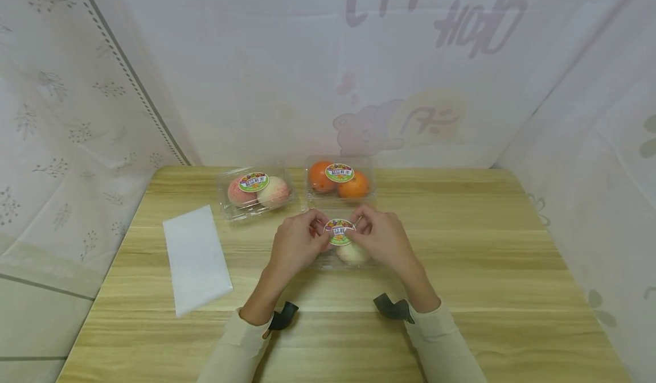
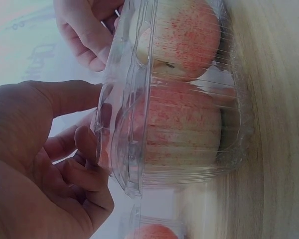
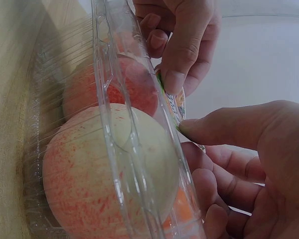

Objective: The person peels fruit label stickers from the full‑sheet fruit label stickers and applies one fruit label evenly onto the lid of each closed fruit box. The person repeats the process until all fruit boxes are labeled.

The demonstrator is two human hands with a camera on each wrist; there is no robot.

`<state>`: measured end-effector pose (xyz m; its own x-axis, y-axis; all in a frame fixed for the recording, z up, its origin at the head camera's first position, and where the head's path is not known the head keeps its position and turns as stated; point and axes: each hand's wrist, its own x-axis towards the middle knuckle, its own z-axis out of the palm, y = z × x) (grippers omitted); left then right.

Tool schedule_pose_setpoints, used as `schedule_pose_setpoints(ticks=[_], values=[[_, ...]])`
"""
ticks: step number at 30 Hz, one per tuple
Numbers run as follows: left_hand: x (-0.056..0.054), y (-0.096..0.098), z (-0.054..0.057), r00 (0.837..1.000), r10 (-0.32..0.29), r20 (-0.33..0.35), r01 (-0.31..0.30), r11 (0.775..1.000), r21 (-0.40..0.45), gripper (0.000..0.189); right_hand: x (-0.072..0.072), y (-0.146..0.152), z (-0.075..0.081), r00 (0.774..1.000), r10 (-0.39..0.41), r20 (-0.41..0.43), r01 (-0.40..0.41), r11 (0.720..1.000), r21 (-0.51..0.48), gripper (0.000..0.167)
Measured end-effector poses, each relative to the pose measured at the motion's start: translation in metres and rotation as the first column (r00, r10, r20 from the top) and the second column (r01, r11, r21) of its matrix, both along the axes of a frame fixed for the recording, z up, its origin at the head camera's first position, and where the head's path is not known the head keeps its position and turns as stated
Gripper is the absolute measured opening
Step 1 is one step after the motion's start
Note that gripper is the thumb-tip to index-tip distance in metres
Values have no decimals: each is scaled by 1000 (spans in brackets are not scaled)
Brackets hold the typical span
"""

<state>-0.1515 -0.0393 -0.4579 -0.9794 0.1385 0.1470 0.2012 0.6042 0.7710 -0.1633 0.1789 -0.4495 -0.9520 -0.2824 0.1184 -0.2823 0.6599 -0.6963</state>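
A clear plastic clamshell box point(image 1: 333, 263) with two peaches, one pale peach point(image 3: 109, 174) and one redder peach point(image 2: 182, 124), sits at the middle of the table, lid down. Over its lid is an oval fruit label sticker point(image 1: 339, 234) with a green lower band. My left hand point(image 1: 298, 239) pinches the sticker's left side between thumb and curled fingers. From the right, my right hand point(image 1: 385, 238) pinches the opposite side, thumb on the printed face. Seen edge-on in the right wrist view, the sticker stands close against the lid.
Behind stands a box of oranges point(image 1: 353, 186) bearing the same kind of label. Another labelled box of peaches point(image 1: 274, 192) is at the back left. A white sheet point(image 1: 197, 263) lies on the wooden table point(image 1: 487, 269) at left. Printed cloth point(image 1: 256, 75) hangs behind the table.
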Motion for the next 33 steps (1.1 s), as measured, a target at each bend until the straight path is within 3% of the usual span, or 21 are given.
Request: schedule_pose_setpoints(ticks=[8, 17, 33], values=[[1, 0, -1, 1000, -13, -11, 13, 1000, 8, 14, 3, -2, 2, 1000, -18, 20, 18, 1000, 24, 27], [2, 0, 0, 999, -16, -29, 16, 1000, 2, 13, 4, -7, 2, 999, -19, -39, 23, 993, 119, 35], [1, 0, -1, 998, -24, -58, 22, 999, -27, 17, 3, -7, -1, 997, 13, -71, -2, 988, 154, 35]])
